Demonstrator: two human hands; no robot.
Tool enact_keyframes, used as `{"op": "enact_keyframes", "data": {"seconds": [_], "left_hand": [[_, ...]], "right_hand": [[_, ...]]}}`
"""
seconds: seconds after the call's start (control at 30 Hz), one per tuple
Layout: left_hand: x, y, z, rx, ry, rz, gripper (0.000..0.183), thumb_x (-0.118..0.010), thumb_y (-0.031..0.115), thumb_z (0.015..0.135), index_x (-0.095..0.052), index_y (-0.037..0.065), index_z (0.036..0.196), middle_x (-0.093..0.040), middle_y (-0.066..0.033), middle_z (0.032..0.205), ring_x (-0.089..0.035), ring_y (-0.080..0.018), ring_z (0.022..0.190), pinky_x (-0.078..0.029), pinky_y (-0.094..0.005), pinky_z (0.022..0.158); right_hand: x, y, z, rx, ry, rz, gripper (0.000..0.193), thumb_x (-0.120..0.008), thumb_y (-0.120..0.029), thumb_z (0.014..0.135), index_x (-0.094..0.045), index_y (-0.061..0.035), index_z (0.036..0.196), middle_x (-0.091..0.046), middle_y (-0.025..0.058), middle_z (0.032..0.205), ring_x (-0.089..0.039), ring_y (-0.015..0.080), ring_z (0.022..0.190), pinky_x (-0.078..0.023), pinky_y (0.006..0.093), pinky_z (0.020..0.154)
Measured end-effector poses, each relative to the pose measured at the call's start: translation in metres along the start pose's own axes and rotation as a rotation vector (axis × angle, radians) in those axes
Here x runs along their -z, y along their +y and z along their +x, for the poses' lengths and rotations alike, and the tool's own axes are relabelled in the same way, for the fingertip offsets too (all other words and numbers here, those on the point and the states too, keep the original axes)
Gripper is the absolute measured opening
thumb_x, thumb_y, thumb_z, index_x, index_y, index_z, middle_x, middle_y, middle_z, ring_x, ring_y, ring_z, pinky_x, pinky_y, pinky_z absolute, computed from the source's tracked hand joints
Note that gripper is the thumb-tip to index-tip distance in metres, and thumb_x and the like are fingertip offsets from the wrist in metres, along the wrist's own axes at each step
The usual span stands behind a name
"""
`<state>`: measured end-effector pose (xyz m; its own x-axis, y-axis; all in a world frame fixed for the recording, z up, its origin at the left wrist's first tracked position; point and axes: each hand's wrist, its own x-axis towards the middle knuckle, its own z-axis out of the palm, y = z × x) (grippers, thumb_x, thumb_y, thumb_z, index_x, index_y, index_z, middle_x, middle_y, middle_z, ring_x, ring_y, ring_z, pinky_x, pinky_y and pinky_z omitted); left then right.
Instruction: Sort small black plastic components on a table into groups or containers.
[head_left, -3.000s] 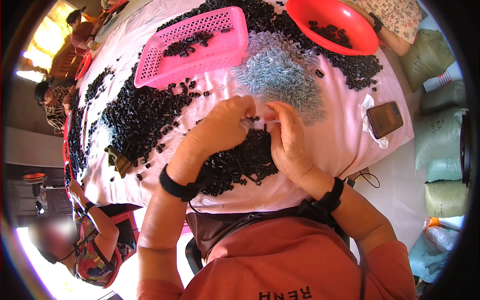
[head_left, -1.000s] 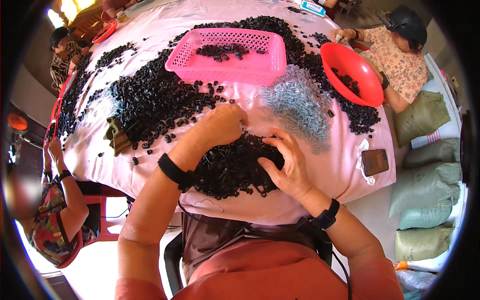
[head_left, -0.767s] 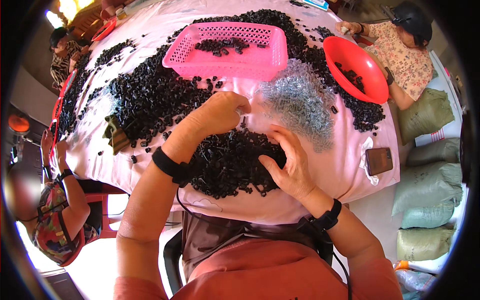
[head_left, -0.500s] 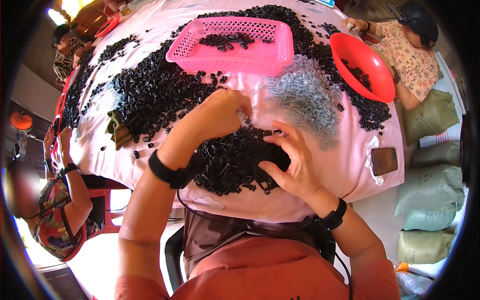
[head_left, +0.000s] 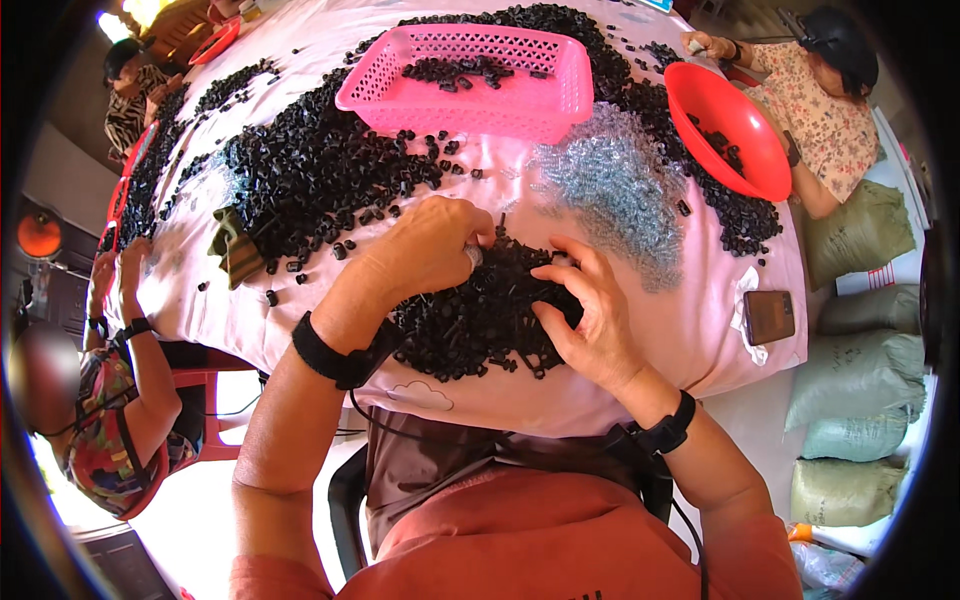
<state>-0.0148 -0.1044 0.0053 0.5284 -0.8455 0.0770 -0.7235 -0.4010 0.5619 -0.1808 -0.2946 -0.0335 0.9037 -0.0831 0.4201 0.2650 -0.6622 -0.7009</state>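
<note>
Left hand (head_left: pixel 425 255): lower and nearer the heap of small black parts (head_left: pixel 460 330) than half a second ago, its fingertips now at the heap's far left edge. Fingers curled in narrow, with a small pale bit showing at the tips; cannot tell whether it is a held piece or a covering on a finger. Right hand (head_left: pixel 600 325): little changed, thumb and forefinger spread wide over the heap's right side, no part seen gripped between them. Three seconds ago the two hands meet above the far edge of the heap; now they stand apart with the parts between them. Judgement: the work in hand is at the heap itself, each hand on its own side, rather than at a piece shared by both. The heap lies on the pink cloth (head_left: pixel 690 340), directly before the person and partly under both hands. The surrounding stock appears unchanged: pink basket (head_left: pixel 470 120) beyond the hands with a few black pieces inside, clear pieces (head_left: pixel 620 185) right of the basket's near corner, larger black pieces (head_left: pixel 310 165) spread to the left, red basin (head_left: pixel 745 120) at far right, tilted, holding some black pieces.
</note>
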Motion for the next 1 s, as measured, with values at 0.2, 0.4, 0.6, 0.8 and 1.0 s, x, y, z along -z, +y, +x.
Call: {"op": "enact_keyframes", "data": {"seconds": [0.2, 0.4, 0.6, 0.8, 1.0], "left_hand": [[-0.001, 0.001, 0.006, -0.046, -0.006, 0.052, 0.022, -0.062, -0.002, 0.076, -0.072, 0.0, 0.095, -0.072, -0.0189, 0.086, -0.071, -0.0352, 0.082, -0.055, -0.0434, 0.076], [-0.005, 0.005, 0.007, -0.028, -0.003, 0.098, 0.02, -0.061, -0.003, 0.075, -0.069, 0.001, 0.093, -0.071, -0.0181, 0.084, -0.071, -0.037, 0.083, -0.055, -0.0444, 0.075], [0.006, 0.007, 0.014, -0.018, -0.067, 0.048, 0.024, -0.062, -0.003, 0.075, -0.069, 0.002, 0.096, -0.07, -0.0174, 0.082, -0.07, -0.0365, 0.079, -0.055, -0.0427, 0.072], [0.013, 0.014, 0.043, 0.039, 0.053, -0.108, 0.023, -0.063, -0.001, 0.077, -0.069, 0.0, 0.099, -0.07, -0.0153, 0.083, -0.07, -0.0284, 0.078, -0.055, -0.0379, 0.072], [-0.003, -0.001, 0.055, 0.042, 0.042, 0.11, 0.028, -0.057, -0.002, 0.078, -0.071, -0.001, 0.103, -0.074, -0.0194, 0.093, -0.072, -0.0331, 0.088, -0.055, -0.0407, 0.08]], "right_hand": [[0.0, 0.0, 0.0, 0.002, 0.016, -0.012, 0.033, -0.077, -0.004, 0.076, -0.07, -0.003, 0.109, -0.057, 0.0191, 0.134, -0.057, 0.0374, 0.121, -0.048, 0.0438, 0.103], [0.002, -0.003, -0.001, -0.003, 0.01, -0.009, 0.035, -0.078, -0.006, 0.076, -0.07, -0.0023, 0.11, -0.058, 0.02, 0.134, -0.056, 0.0389, 0.123, -0.048, 0.0446, 0.104], [0.002, -0.003, 0.003, 0.068, -0.013, -0.055, 0.042, -0.081, -0.013, 0.079, -0.069, 0.0004, 0.117, -0.061, 0.0208, 0.135, -0.055, 0.0413, 0.128, -0.046, 0.047, 0.108], [0.002, 0.0, 0.002, 0.086, -0.091, -0.119, 0.046, -0.079, -0.025, 0.085, -0.069, 0.0001, 0.122, -0.063, 0.0188, 0.135, -0.053, 0.042, 0.13, -0.042, 0.049, 0.112], [0.001, -0.002, 0.002, 0.093, -0.095, -0.125, 0.047, -0.078, -0.028, 0.087, -0.068, 0.0006, 0.123, -0.063, 0.0189, 0.135, -0.052, 0.0421, 0.132, -0.041, 0.0493, 0.113]]}}
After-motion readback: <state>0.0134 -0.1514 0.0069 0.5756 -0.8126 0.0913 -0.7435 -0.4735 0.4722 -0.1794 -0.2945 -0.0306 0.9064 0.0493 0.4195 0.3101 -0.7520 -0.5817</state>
